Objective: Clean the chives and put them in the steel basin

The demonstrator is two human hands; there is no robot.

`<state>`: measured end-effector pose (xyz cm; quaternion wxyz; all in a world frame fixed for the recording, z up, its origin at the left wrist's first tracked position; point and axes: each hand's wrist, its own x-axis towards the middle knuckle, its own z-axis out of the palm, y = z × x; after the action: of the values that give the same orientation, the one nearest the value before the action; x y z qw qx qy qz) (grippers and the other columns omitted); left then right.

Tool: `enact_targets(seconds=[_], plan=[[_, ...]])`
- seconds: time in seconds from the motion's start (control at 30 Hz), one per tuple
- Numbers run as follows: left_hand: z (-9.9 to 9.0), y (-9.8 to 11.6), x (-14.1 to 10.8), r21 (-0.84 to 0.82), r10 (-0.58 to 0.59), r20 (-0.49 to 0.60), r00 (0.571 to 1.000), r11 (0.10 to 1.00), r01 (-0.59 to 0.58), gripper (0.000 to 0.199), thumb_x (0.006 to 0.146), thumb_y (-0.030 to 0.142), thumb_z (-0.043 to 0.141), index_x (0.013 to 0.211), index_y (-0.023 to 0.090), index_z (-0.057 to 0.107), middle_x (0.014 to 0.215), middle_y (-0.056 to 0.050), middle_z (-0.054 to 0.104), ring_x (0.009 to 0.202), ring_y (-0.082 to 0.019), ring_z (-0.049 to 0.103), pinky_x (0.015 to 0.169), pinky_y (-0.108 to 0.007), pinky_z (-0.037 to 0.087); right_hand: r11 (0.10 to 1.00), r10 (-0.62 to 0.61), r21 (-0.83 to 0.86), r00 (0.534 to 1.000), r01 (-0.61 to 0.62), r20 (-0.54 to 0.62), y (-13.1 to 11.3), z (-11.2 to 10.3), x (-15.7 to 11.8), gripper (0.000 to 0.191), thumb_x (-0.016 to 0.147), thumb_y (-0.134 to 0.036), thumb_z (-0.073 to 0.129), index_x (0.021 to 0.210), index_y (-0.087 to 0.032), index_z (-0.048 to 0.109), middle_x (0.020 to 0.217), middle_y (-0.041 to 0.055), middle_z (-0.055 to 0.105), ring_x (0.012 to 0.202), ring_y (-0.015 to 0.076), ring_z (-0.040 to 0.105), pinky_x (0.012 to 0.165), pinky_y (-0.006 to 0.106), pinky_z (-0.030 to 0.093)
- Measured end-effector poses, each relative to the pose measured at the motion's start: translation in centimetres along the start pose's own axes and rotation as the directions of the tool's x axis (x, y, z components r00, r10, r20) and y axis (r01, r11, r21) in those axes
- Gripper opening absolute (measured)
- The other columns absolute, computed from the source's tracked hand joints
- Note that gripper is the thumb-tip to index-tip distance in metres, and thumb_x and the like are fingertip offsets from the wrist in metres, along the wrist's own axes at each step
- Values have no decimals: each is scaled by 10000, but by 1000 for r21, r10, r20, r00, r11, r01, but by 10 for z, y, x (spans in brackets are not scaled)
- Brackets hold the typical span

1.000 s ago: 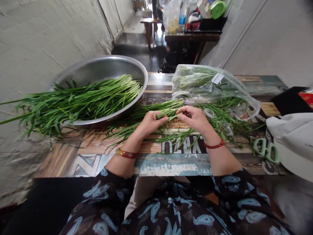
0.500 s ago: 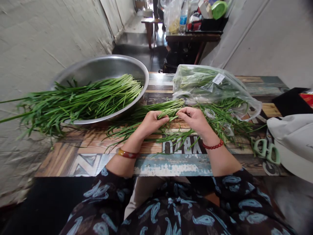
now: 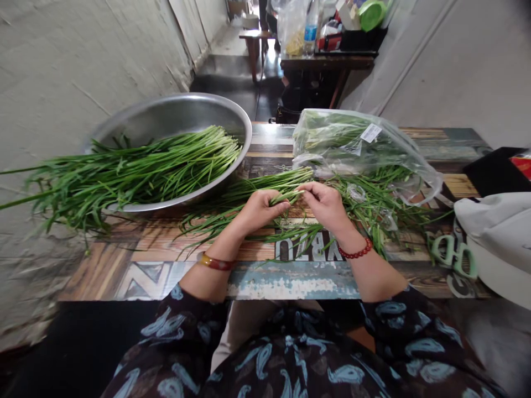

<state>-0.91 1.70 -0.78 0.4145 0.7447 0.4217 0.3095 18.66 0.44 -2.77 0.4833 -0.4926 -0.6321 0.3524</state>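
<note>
Long green garlic chives (image 3: 286, 196) pass through my left hand (image 3: 261, 210), its thumb pressed over their pale ends. My right hand (image 3: 323, 204) pinches the tips of those stalks just to the right, fingertips close to my left thumb. Beneath and behind the hands, more chives (image 3: 269, 181) lie in a loose pile on the table (image 3: 157, 237). A large metal basin (image 3: 166, 108) at the left holds a thick heap of chives, leaves hanging over its rim. Loose stalks and trimmings (image 3: 373, 215) are scattered right of my right hand.
A clear plastic bag (image 3: 357, 143) with more chives lies at the back right. Green-handled scissors (image 3: 452, 254) and a pale cap (image 3: 498, 237) sit at the right edge, near a black box (image 3: 495, 171). Behind stands a side table (image 3: 327, 62) with a bottle (image 3: 310, 33).
My right hand has shifted slightly left and down, closer to my left hand. Fewer stalk ends show between the hands. The basin and bag stay in place.
</note>
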Motion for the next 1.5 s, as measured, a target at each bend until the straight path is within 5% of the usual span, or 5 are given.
enact_targets(seconds=[0.17, 0.43, 0.73, 1.1, 1.5], plan=[[0, -3, -1, -19, -29, 13, 999, 999, 29, 295, 816, 374, 629, 658, 126, 607, 646, 4, 526, 647, -115, 457, 595, -234, 343, 980, 118, 174, 983, -93, -138, 5, -6, 4, 308, 894, -510, 587, 878, -220, 688, 689, -3, 670, 614, 132, 584, 637, 276, 488], [0, -4, 0, 10, 24, 20, 1000, 1000, -24, 273, 839, 356, 633, 689, 128, 621, 663, 10, 538, 658, -119, 469, 621, -245, 345, 998, 26, 63, 996, -32, 86, 2, -3, 1, 272, 816, -471, 694, 858, -203, 713, 728, -7, 658, 643, 130, 559, 632, 276, 442], [-6, -2, 2, 187, 117, -68, 991, 977, -102, 332, 902, 296, 571, 603, 161, 521, 662, 15, 445, 678, -128, 459, 655, -258, 349, 996, 71, 73, 983, -60, -171, 19, -16, 11, 351, 922, -512, 539, 901, -210, 718, 811, 19, 726, 758, 153, 664, 727, 284, 518], [-11, -5, 2, 110, 146, -179, 973, 986, -127, 279, 949, 321, 491, 769, 156, 626, 824, -40, 590, 826, -170, 546, 816, -304, 428, 829, -294, -491, 956, 269, 27, 38, -14, 13, 318, 950, -226, 493, 1202, -205, 686, 1221, 103, 711, 1140, 256, 636, 1019, 433, 483], [-5, -9, 1, -73, 7, -291, 957, 997, -29, 229, 901, 374, 548, 854, 162, 620, 747, -1, 596, 672, -125, 537, 654, -246, 446, 902, -249, -365, 969, 232, 2, 26, -11, 9, 118, 868, -232, 665, 886, -224, 782, 831, 44, 729, 762, 183, 652, 705, 319, 511]])
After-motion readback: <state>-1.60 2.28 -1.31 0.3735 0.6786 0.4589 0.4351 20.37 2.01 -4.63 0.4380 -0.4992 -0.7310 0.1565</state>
